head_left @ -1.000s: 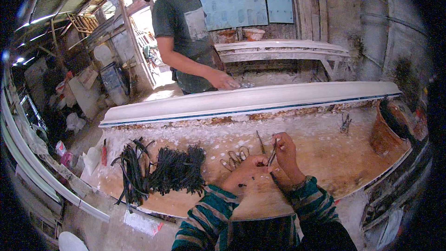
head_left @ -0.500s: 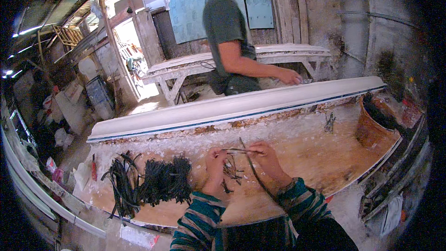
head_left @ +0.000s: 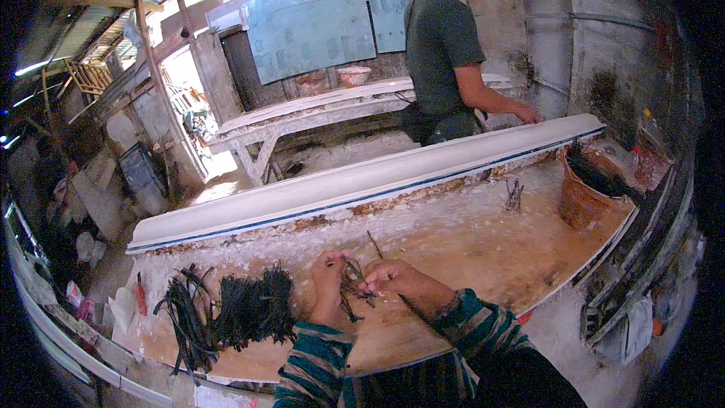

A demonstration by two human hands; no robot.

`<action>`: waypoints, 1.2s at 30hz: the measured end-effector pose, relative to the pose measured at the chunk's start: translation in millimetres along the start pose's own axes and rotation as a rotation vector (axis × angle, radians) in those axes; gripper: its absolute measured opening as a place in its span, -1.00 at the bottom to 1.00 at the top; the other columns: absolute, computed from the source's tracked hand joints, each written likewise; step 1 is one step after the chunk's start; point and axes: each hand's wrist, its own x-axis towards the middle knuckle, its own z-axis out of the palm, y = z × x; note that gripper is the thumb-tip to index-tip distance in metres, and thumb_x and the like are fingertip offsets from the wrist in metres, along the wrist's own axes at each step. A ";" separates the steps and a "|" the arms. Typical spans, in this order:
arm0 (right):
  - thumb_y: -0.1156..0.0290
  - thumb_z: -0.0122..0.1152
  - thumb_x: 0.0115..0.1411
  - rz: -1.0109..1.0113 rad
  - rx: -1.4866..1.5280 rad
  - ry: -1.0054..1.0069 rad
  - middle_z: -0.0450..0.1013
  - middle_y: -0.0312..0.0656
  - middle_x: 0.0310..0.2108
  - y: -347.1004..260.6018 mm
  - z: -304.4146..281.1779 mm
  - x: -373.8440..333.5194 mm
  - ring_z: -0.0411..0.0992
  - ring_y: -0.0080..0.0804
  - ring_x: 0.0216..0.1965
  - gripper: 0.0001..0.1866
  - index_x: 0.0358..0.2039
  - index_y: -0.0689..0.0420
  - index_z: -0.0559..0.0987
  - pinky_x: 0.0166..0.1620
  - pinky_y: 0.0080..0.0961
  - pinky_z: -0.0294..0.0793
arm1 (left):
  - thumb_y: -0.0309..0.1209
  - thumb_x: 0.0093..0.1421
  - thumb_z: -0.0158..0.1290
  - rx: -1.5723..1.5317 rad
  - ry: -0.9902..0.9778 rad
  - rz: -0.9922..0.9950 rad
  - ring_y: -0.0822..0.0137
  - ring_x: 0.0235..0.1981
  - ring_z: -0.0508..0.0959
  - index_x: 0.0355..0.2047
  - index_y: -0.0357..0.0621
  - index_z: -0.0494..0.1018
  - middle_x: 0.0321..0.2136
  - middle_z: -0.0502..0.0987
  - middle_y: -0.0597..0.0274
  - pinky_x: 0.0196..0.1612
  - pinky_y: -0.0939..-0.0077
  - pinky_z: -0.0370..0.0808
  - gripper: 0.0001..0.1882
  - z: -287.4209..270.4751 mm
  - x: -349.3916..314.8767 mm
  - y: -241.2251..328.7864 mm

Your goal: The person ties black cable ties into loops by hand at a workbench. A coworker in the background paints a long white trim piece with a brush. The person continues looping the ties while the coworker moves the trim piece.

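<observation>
Above the wooden bench top, my left hand [head_left: 328, 287] is closed, pinching a thin dark strip [head_left: 352, 266] that bends in a loop at its fingertips. Close beside it, my right hand [head_left: 408, 284] is closed at the fingertips on the same work; its exact grip is partly hidden. A long dark strip [head_left: 429, 319] runs beneath the right hand, its far end sticking out beyond the fingers. Below the hands lies a small tangle of strips [head_left: 352, 304], partly covered. Left of my left hand lie a bundle of short dark strips [head_left: 254, 310] and a pile of longer, wider strips [head_left: 189, 317].
A long white moulding [head_left: 362, 177] with a blue edge spans the bench's far side. At right stands a brown bucket [head_left: 585, 200] of dark strips, near a small strip cluster [head_left: 514, 196]. A red-handled tool [head_left: 141, 296] lies far left. Another person [head_left: 445, 60] stands beyond the moulding.
My hands have come closer to me and lower, and the strip stretched between them is now bent into a loop. The other person has moved right along the moulding. The view has shifted.
</observation>
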 end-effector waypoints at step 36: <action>0.51 0.15 0.01 -0.282 -0.445 0.604 0.29 -0.28 -0.35 26.7 -32.9 12.3 0.31 -0.49 -0.34 -0.93 -0.44 0.17 0.50 -0.21 -0.59 0.28 | -0.45 0.05 -0.01 0.100 0.059 -0.001 0.60 -0.70 0.25 -0.43 -0.23 0.42 -0.66 0.34 0.40 -0.65 0.72 0.17 -0.89 11.7 -10.7 8.2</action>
